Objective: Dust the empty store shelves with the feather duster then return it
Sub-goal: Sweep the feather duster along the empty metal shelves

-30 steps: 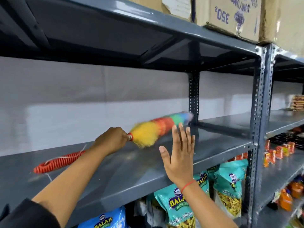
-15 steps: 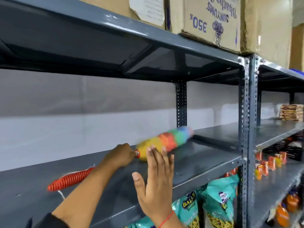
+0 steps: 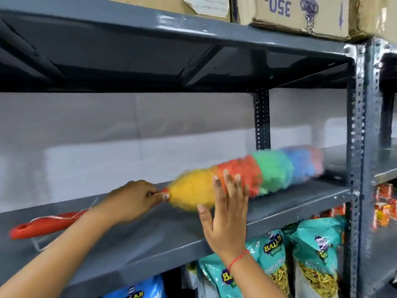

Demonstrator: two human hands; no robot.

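A feather duster with a yellow, red, green and blue head lies across the grey metal shelf, blurred by motion. Its red ribbed handle sticks out to the left behind my wrist. My left hand grips the handle right at the base of the yellow feathers. My right hand is raised flat in front of the duster, fingers spread, palm toward the shelf, holding nothing.
Cardboard boxes stand on the shelf above. Teal snack bags fill the shelf below, with small orange packets to the right. A perforated steel upright divides this bay from the one on the right.
The duster head has swept to the right along the shelf, closer to the upright. My right hand stays raised and open in front of it.
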